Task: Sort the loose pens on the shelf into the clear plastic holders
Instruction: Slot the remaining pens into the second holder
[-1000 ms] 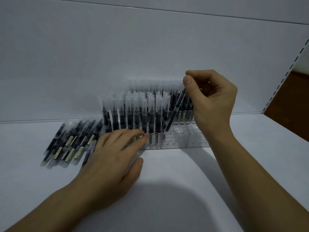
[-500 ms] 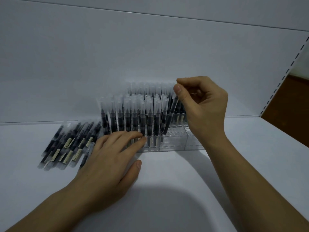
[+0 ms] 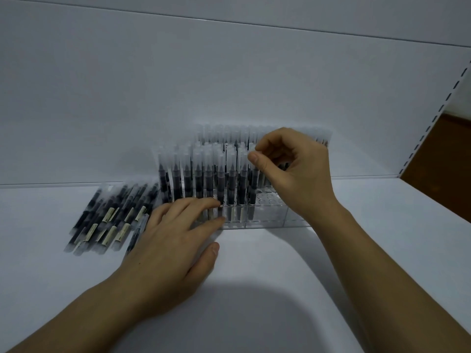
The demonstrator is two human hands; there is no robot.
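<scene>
A clear plastic holder [image 3: 270, 213] stands on the white shelf, filled with several rows of upright black pens [image 3: 198, 175] with frosted caps; its front right holes are bare. My right hand [image 3: 295, 174] pinches the cap of one pen [image 3: 252, 196] between thumb and forefinger; that pen stands upright at the right end of the front row. My left hand [image 3: 175, 240] lies flat on the shelf, its straight fingertips touching the holder's front left. A pile of loose pens [image 3: 112, 216] lies left of that hand.
The white shelf [image 3: 280, 289] has a white back wall close behind the holder. A slotted upright [image 3: 433, 128] closes the right end, with brown floor [image 3: 448, 159] beyond it.
My right hand has come down and to the left, and the tilted pen in it now stands upright in a front-row hole. My left hand has stayed put.
</scene>
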